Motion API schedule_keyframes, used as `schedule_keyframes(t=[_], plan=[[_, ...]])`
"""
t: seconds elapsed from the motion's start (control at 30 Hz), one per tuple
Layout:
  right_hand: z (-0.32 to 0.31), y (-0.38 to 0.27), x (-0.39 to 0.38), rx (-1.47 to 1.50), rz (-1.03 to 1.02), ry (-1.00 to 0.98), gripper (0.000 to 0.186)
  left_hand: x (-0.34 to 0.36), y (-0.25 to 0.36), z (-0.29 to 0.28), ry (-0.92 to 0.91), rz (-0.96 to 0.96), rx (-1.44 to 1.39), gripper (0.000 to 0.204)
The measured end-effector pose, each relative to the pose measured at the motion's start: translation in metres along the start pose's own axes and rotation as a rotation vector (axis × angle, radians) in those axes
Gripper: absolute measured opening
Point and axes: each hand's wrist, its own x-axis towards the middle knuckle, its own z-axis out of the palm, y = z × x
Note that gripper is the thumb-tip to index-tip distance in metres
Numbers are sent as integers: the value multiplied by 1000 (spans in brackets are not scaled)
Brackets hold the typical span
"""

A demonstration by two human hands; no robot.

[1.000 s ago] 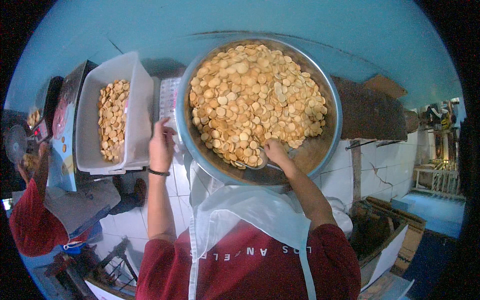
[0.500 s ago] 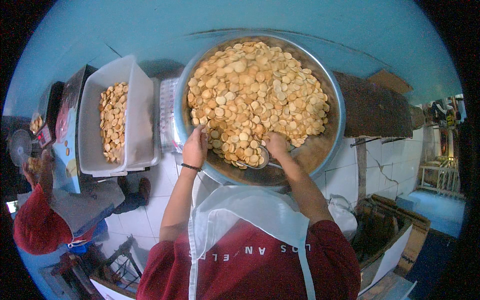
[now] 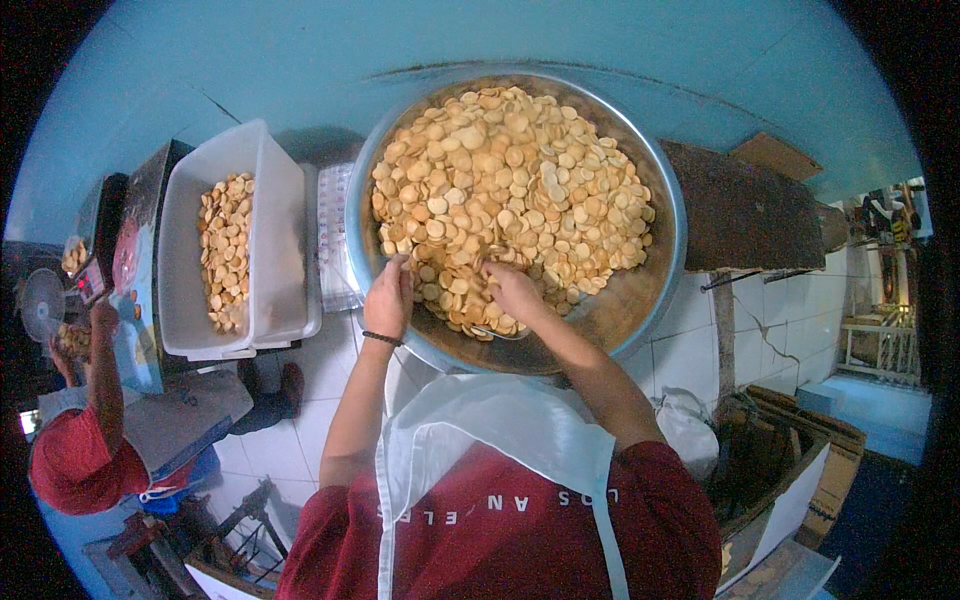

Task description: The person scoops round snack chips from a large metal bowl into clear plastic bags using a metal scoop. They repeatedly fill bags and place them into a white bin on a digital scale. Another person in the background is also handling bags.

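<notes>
A wide metal basin [image 3: 676, 215] holds a heap of small round tan crackers [image 3: 510, 150]. My left hand [image 3: 388, 298], a dark bracelet at its wrist, is closed over the basin's near-left rim, its fingertips beside the crackers. Inside the basin, my right hand [image 3: 518, 295] reaches onto the near part of the heap with its fingers curled down among the crackers; what they hold, if anything, is hidden. Below that hand, a shiny edge of a metal scoop [image 3: 492, 334] shows under the crackers, mostly covered.
Left of the basin stands a translucent plastic bin [image 3: 275, 230] part-filled with crackers. Beyond it, a person in a red top [image 3: 85, 455] works by a scale with a lit display [image 3: 92, 280]. A dark bench [image 3: 740, 210] adjoins the basin's right; a wooden crate [image 3: 770, 465] sits lower right.
My right hand has moved left over the crackers, and the scoop is now mostly hidden. My left hand stays at the rim. The other person's arm has risen toward the scale.
</notes>
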Motion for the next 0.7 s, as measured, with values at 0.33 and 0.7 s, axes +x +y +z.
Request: schedule_keyframes(t=[0.33, 0.7], plan=[[-36, 32, -7, 912, 517, -201, 17, 0, 0, -1, 12, 4, 4, 22], [-30, 30, 45, 377, -8, 416, 23, 0, 2, -3, -2, -17, 6, 23]])
